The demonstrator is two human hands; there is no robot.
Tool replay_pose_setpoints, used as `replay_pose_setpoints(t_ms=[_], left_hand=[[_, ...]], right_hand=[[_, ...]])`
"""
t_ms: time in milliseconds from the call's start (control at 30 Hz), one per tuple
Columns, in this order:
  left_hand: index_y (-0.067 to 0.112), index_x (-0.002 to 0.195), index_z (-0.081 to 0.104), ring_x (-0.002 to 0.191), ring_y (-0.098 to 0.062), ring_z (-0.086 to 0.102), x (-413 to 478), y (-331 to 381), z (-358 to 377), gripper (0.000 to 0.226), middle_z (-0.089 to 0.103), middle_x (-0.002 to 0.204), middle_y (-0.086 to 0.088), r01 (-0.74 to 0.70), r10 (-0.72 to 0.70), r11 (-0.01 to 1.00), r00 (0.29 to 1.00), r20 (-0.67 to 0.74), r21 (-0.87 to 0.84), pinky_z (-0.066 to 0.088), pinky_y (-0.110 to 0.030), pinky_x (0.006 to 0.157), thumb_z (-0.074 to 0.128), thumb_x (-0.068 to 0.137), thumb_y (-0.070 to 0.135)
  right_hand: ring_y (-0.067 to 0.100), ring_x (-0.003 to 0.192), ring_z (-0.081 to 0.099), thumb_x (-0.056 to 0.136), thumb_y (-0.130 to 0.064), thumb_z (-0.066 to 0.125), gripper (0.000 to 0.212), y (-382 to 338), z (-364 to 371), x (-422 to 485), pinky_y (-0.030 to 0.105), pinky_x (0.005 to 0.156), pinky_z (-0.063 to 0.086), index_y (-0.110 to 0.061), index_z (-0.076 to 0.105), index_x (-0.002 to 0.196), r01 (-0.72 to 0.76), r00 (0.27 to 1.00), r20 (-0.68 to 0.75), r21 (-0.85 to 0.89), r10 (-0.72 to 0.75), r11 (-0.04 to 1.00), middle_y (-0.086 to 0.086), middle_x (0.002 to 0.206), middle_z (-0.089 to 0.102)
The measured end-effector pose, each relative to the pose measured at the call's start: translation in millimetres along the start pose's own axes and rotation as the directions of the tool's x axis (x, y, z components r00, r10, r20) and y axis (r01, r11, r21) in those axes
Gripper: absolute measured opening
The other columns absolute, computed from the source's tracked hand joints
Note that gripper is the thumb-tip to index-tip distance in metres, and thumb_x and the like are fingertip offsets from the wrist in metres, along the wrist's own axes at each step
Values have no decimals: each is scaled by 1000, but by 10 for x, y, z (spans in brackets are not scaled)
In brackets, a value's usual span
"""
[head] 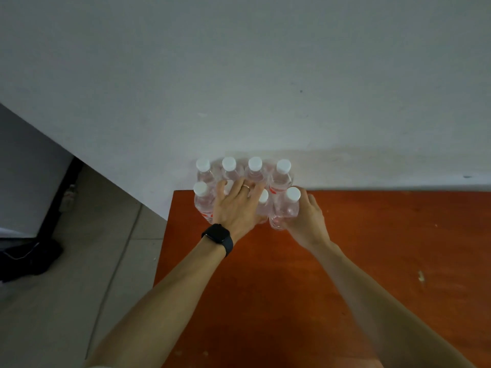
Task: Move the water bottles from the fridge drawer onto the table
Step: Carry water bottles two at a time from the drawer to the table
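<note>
Several clear water bottles [281, 176] with white caps and red labels stand upright in two rows at the far left corner of the orange-brown table [358, 248], against the wall. My right hand [305, 219] is wrapped around the front right bottle [288, 208], which stands on the table. My left hand [233, 205], with a ring and a black watch on the wrist, lies with fingers spread over the front row, covering one bottle almost wholly. Whether it grips that bottle is hidden.
A white wall [265, 75] rises right behind the bottles. The table's left edge drops to a grey tiled floor [79, 261]. A white appliance with a dark edge [34, 187] and a black object [29, 258] sit on the floor at far left.
</note>
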State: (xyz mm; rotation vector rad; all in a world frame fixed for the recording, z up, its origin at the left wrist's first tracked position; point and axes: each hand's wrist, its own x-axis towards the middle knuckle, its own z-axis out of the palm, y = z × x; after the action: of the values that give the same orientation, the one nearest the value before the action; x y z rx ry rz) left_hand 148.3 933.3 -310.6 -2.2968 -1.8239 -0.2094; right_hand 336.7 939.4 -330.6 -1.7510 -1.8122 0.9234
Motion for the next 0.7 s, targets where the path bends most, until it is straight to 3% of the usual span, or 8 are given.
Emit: replay_pose_setpoints(t_ms=[133,333,433,700], left_hand=[[21,127,50,111,-20,60,37,-29,67,84,73,103,3,71,-72,996,997,26,47,26,-50,99,75,67,73],[14,141,38,103,-22,64,160,-92,-49,90,73,89,2,17,-21,999,992,122,38,29,-49,105,72,75,65],[16,143,35,107,-23,62,180,-158,-59,83,73,92,3,-13,11,1000,985,171,13,29,-47,109,66,82,61],[17,136,37,104,-23,62,221,-255,-19,83,73,89,3,-75,77,997,981,177,-18,34,-44,106,69,78,66]], right_hand=[[13,104,59,74,-31,85,77,-12,93,-26,17,71,46,-24,37,134,1,999,-44,82,3,997,-5,125,56],[22,109,63,75,-39,85,87,67,138,-61,39,85,57,-20,30,140,-74,996,62,76,70,994,2,131,59],[19,106,66,79,-36,83,78,79,181,-68,29,83,54,-15,38,140,-75,996,52,104,70,992,1,127,64],[20,109,67,83,-35,80,74,57,250,-64,22,78,51,-13,38,141,-41,999,-26,135,45,990,4,129,65]])
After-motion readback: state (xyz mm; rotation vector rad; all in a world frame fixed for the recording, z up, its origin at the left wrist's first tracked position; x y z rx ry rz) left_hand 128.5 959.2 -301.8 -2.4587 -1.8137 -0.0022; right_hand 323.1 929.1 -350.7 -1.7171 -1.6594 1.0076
